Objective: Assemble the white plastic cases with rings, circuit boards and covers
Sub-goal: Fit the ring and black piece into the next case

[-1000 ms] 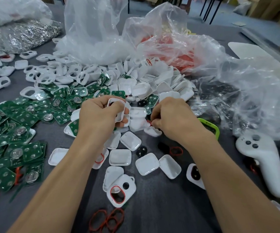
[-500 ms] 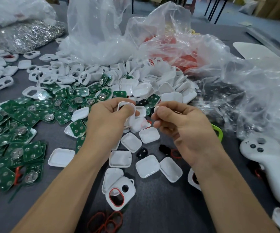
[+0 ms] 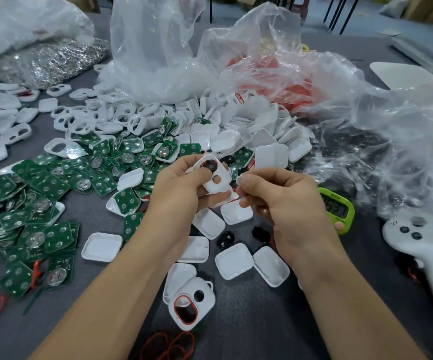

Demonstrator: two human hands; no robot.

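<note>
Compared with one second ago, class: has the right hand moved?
Yes. The right hand has lifted off the loose white covers toward the case in the left hand, uncovering the green timer it mostly hid.

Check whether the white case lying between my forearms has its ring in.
In: a red ring lines the oval opening of the white case; its small round hole is bare.

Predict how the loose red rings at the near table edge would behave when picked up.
The red rings would probably flop: they are thin loops lying in uneven shapes. They look very light for their size. Lying flat on the table, they seem unlikely to roll.
</note>
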